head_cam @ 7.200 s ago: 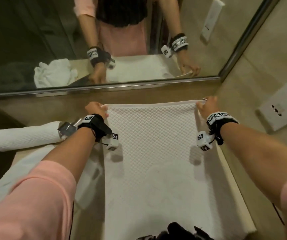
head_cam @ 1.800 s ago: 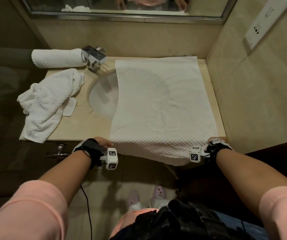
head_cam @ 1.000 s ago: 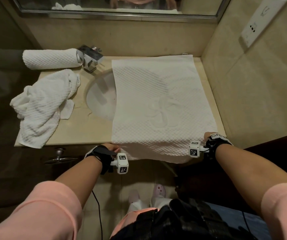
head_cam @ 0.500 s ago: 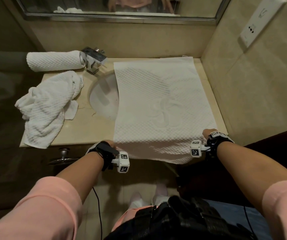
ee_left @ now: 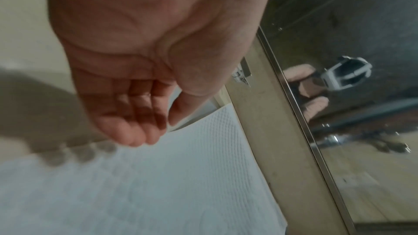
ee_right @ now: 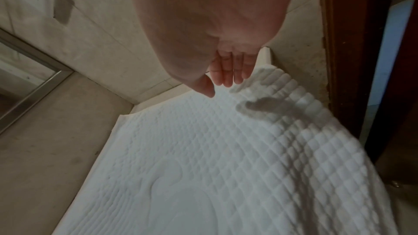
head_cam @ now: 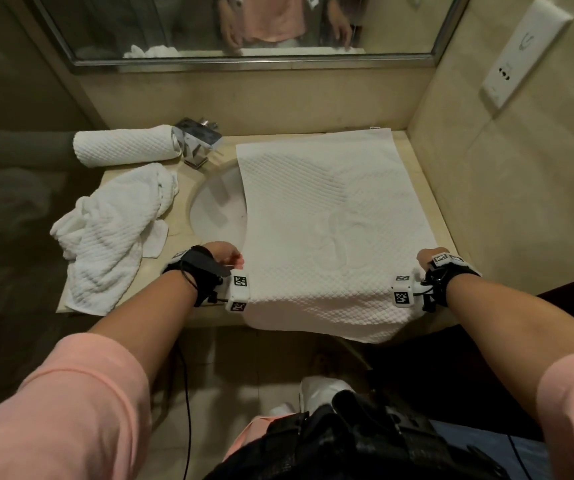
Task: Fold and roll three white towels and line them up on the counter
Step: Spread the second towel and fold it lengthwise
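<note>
Head view: a flat white quilted towel (head_cam: 330, 223) lies spread over the right part of the beige stone surface (head_cam: 181, 237), partly covering the sink basin (head_cam: 216, 209), its near edge hanging over the front. My left hand (head_cam: 221, 256) hovers at its left edge, fingers loosely curled, holding nothing. My right hand (ee_right: 226, 71), fingers straight and relaxed, sits at the right edge. A rolled white towel (head_cam: 122, 145) lies at the back left beside the chrome faucet (head_cam: 197, 140); a crumpled white towel (head_cam: 112, 233) sits nearer.

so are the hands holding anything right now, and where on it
Nothing is held: the left hand and right hand hover with relaxed fingers over the flat towel's side edges.
</note>
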A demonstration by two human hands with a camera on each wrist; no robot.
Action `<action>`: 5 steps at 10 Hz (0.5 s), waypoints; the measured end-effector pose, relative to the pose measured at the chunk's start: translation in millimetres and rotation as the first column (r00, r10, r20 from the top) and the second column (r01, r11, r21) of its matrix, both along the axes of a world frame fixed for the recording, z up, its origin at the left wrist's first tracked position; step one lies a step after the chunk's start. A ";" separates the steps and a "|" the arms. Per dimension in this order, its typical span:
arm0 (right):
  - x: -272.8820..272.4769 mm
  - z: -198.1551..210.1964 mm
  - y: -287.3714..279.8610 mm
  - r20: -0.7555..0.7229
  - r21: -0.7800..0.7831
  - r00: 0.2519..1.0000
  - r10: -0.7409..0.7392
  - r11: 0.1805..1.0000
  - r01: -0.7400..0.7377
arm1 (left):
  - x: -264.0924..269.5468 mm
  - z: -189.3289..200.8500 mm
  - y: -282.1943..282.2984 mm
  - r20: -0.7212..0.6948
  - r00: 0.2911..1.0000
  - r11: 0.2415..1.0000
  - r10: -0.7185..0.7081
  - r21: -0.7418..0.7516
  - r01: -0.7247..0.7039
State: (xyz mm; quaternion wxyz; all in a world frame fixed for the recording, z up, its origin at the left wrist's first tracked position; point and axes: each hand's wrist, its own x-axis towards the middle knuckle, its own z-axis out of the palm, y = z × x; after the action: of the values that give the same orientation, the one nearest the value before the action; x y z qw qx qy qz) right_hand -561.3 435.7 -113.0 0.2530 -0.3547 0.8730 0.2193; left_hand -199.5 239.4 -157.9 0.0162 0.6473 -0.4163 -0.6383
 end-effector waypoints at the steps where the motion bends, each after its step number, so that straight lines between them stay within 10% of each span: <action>1: -19.5 -4.6 -18.6 0.164 -0.156 0.962 -0.218 0.957 0.244 | -13.1 -4.7 -21.2 -0.063 0.989 0.991 0.133 0.027 -0.131; 5: -111.0 -2.4 -153.6 0.049 -0.106 0.997 0.052 0.993 -0.047 | -126.8 -4.9 -156.5 -0.204 0.892 0.904 0.402 -0.062 -0.422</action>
State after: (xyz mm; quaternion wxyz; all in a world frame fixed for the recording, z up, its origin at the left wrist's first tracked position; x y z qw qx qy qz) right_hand -672.3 282.2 -115.4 0.2509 -0.3944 0.8675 0.1702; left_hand -326.3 82.9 -162.8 0.2242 0.6564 -0.2992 -0.6553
